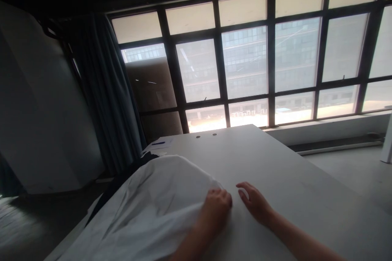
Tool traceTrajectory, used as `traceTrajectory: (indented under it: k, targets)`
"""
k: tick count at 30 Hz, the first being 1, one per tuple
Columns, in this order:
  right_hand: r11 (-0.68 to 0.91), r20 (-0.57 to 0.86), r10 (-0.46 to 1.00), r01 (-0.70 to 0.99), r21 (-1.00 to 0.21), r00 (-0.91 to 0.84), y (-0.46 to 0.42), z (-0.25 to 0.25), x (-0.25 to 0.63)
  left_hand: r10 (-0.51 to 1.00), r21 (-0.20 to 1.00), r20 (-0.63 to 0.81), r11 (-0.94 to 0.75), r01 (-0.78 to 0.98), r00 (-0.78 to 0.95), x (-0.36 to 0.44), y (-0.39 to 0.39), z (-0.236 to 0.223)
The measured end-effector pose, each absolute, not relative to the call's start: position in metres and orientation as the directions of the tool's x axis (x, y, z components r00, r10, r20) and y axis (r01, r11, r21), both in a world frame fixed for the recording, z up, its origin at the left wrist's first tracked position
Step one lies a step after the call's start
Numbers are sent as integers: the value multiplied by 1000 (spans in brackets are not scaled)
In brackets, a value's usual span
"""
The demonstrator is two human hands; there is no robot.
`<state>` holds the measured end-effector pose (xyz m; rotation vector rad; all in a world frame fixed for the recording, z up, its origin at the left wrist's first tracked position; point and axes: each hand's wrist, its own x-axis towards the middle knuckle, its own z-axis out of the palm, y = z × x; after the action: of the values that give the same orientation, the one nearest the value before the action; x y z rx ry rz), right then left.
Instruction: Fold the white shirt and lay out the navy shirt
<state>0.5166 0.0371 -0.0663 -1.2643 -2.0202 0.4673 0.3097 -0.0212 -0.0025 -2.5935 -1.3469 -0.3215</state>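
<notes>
A large white cloth [165,187] lies rumpled over the left side of the white table [239,151]. My left hand [216,208] rests at the cloth's right edge, its fingers curled closed on the fabric. Just right of it, my right hand [252,200] hovers over or touches the tabletop; I cannot tell which. Its thumb and fingers are apart, with nothing between them. Along the cloth's far left side shows some dark fabric [122,183], partly covered by the white cloth.
At the table's far left corner a blue pen [158,143] lies on white paper [167,142]. Two round cable holes [198,136] sit near the far edge. Beyond stand framed windows [245,65] and a dark blue curtain [104,89].
</notes>
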Motion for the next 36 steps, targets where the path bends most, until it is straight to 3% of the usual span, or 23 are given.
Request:
traceTrajectory:
  k: [2,4,6,8,13,20,23,25,27,29,32,34,36]
  targets:
    - [429,437,890,562,-707,-130,45,-69,520,577,-176,248,-763,622,778,344,-34,-40]
    - [411,454,890,511,-755,-44,51,-70,523,395,-226,235,-867,445,888,367,-47,-63]
    - [424,445,891,506,-751,-86,52,-70,524,258,-225,237,-923,312,936,378,-55,-70]
    - [479,421,875,546,-687,-238,49,-68,523,205,-214,237,-942,257,950,377,-58,-64]
    - [629,249,763,595,-500,-597,36,-57,521,388,-155,263,-887,436,883,350,-55,-24]
    - [555,-87,699,615,-560,-710,21,-25,536,719,87,251,-683,725,648,301,-49,51]
    - [545,-36,766,678,-493,-642,-6,2,531,856,127,205,-504,854,475,269,-35,62]
    - [591,105,785,686,-425,-611,-27,14,516,933,144,76,-360,922,353,245,-23,55]
    - [694,213,707,606,-388,-674,-47,14,493,966,181,-110,-214,960,236,222,-11,41]
    - [790,196,581,489,-369,-790,-59,-1,469,953,200,-220,-165,966,208,205,0,24]
    - [866,73,462,432,-253,-884,-63,-39,442,940,211,-277,-145,967,201,190,11,6]
    - [865,63,473,449,-223,-879,-58,-60,438,938,216,-282,-142,966,201,185,16,2]
    - [831,94,519,475,-290,-850,-48,-66,446,938,221,-277,-149,964,208,179,19,4]
